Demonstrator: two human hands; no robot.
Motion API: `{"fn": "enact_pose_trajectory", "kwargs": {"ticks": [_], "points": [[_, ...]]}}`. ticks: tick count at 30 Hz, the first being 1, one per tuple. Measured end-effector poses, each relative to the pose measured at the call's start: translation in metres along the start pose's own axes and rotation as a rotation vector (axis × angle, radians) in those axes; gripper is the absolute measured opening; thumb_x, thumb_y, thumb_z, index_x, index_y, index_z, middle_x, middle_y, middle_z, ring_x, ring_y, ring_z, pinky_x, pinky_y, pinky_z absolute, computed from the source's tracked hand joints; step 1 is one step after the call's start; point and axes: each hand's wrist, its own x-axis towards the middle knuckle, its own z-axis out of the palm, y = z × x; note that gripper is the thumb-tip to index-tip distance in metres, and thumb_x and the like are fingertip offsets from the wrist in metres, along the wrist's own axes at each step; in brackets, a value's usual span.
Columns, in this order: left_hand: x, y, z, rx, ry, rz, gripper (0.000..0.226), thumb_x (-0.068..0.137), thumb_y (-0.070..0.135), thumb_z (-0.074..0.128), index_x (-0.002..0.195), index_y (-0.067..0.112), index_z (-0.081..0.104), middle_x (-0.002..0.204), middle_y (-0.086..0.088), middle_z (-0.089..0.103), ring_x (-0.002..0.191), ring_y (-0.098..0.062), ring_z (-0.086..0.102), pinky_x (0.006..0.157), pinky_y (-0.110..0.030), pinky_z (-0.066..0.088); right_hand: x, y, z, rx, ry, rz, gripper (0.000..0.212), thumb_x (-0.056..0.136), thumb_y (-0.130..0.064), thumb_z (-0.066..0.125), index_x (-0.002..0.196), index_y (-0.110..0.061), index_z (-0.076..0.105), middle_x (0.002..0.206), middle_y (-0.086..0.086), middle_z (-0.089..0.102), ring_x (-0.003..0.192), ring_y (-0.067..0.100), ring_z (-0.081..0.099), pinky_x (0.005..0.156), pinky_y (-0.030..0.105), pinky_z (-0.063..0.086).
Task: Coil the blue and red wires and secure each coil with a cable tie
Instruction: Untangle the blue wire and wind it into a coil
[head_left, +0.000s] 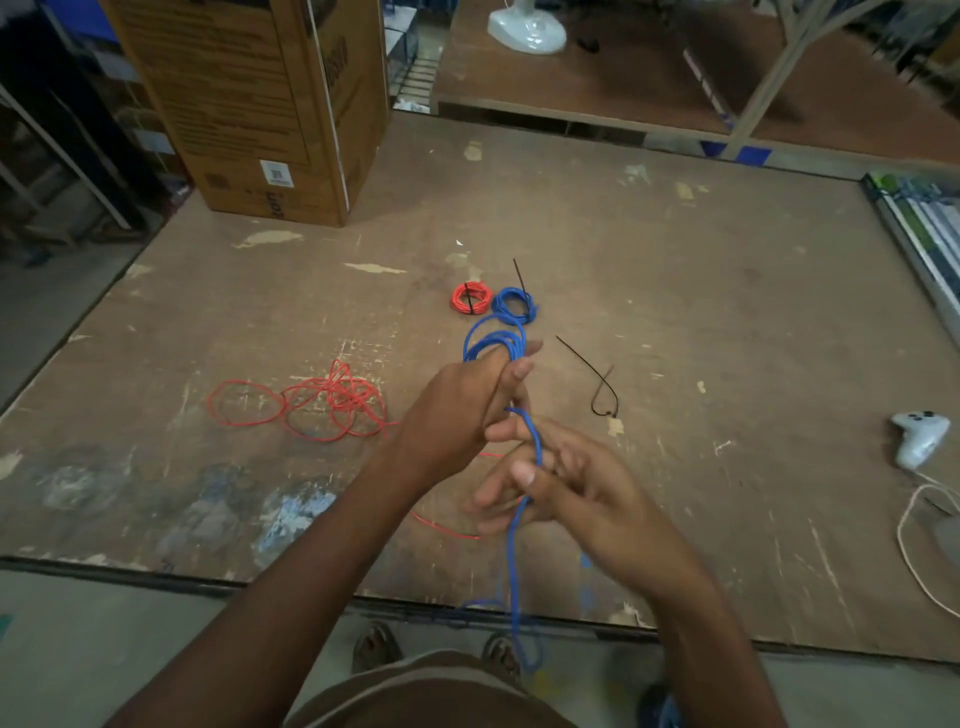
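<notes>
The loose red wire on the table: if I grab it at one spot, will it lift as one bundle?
Probably not. The loose red wire lies in untied, sprawling loops, so it would likely sag and trail. It looks thin and light. One strand runs beneath the hands and may drag.

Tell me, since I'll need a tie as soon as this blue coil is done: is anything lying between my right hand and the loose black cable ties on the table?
Nothing visible does. The loose black cable ties lie on bare brown tabletop just beyond the right hand. That hand guides the blue wire.
</notes>
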Motion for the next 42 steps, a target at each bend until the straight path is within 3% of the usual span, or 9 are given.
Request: {"fn": "enact_pose_trajectory", "kwargs": {"ticks": [5, 11, 19, 22, 25, 30, 33, 36, 42], "points": [[-0.004, 0.004, -0.004, -0.138, -0.056, -0.055, 0.057, 0.118, 0.032, 0.035, 0.073, 0.023, 0.069, 0.049, -0.001, 0.061, 0.048, -0.01, 0.058, 0.065, -0.028, 0.043, 0.029, -0.015, -0.045, -0.43, 0.284, -0.059, 0.019, 0.111, -0.014, 0.057, 0.104, -0.008, 0.074, 0.091, 0.003, 0.08, 0.048, 0.004, 0.058, 0.051, 0.018, 0.046], [-0.027, 0.01, -0.003, -0.607, -0.128, -0.131, 0.061, 0.118, 0.031, 0.03, 0.089, 0.01, 0.08, 0.04, -0.013, 0.04, 0.039, -0.028, 0.036, 0.053, -0.039, 0.038, 0.066, -0.002, -0.071, -0.426, 0.314, -0.194, 0.009, 0.086, -0.01, 0.086, 0.09, -0.016, 0.082, 0.087, 0.0, 0.081, 0.08, 0.011, 0.072, 0.075, 0.029, 0.054], [-0.024, 0.028, -0.025, -1.108, -0.098, -0.096, 0.059, 0.109, 0.037, 0.034, 0.091, 0.009, 0.083, 0.039, -0.003, 0.024, 0.032, -0.012, 0.026, 0.044, -0.025, 0.037, 0.057, 0.076, -0.003, -0.05, 0.304, -0.176, 0.014, 0.106, -0.024, 0.063, 0.11, -0.018, 0.075, 0.078, 0.009, 0.067, 0.065, 0.021, 0.06, 0.064, 0.038, 0.053], [-0.01, 0.03, -0.032, -1.016, 0.084, -0.031, 0.06, 0.113, 0.031, 0.027, 0.122, -0.01, 0.069, 0.052, 0.002, 0.045, 0.039, -0.018, 0.036, 0.047, -0.03, 0.034, 0.038, 0.095, 0.033, -0.14, 0.261, -0.103, 0.026, 0.115, -0.018, 0.046, 0.134, -0.016, 0.063, 0.078, 0.012, 0.065, 0.058, 0.033, 0.058, 0.063, 0.045, 0.052], [0.003, 0.022, -0.033, -0.733, 0.251, 0.015, 0.053, 0.116, 0.019, 0.023, 0.112, -0.015, 0.064, 0.074, -0.006, 0.068, 0.052, -0.021, 0.056, 0.059, -0.038, 0.046, 0.016, 0.09, 0.055, -0.228, 0.145, -0.051, 0.029, 0.117, -0.021, 0.043, 0.141, -0.026, 0.059, 0.078, 0.006, 0.068, 0.067, 0.033, 0.066, 0.073, 0.049, 0.057], [0.008, -0.004, -0.026, -0.155, 0.171, 0.063, 0.026, 0.117, 0.023, 0.033, 0.13, 0.025, 0.055, 0.099, 0.003, 0.075, 0.075, -0.011, 0.067, 0.08, -0.037, 0.054, 0.002, 0.041, 0.052, -0.077, -0.025, -0.002, 0.024, 0.113, -0.014, 0.05, 0.136, -0.014, 0.056, 0.089, 0.008, 0.077, 0.094, 0.043, 0.074, 0.097, 0.048, 0.058], [0.002, -0.023, -0.029, 0.077, 0.016, -0.023, 0.031, 0.117, 0.035, 0.034, 0.095, 0.037, 0.057, 0.096, 0.018, 0.076, 0.074, 0.001, 0.065, 0.078, -0.034, 0.051, 0.002, 0.002, 0.024, -0.026, 0.116, -0.034, 0.024, 0.108, -0.013, 0.052, 0.128, -0.005, 0.062, 0.084, 0.009, 0.077, 0.077, 0.029, 0.076, 0.075, 0.034, 0.062], [-0.016, -0.026, -0.028, -0.085, -0.091, -0.078, 0.054, 0.118, 0.031, 0.033, 0.08, 0.026, 0.071, 0.066, 0.019, 0.067, 0.061, -0.005, 0.062, 0.068, -0.026, 0.043, 0.009, -0.028, -0.011, -0.221, 0.305, -0.126, 0.021, 0.111, -0.016, 0.054, 0.113, -0.005, 0.072, 0.076, 0.002, 0.071, 0.052, 0.015, 0.058, 0.054, 0.023, 0.048], [-0.047, 0.006, -0.01, -0.567, -0.126, -0.093, 0.058, 0.116, 0.036, 0.03, 0.104, 0.008, 0.08, 0.048, -0.016, 0.037, 0.045, -0.029, 0.035, 0.055, -0.042, 0.035, 0.062, -0.013, -0.054, -0.396, 0.535, -0.2, 0.017, 0.109, -0.018, 0.063, 0.108, -0.009, 0.077, 0.083, 0.0, 0.076, 0.062, 0.003, 0.054, 0.061, 0.021, 0.041]]}}
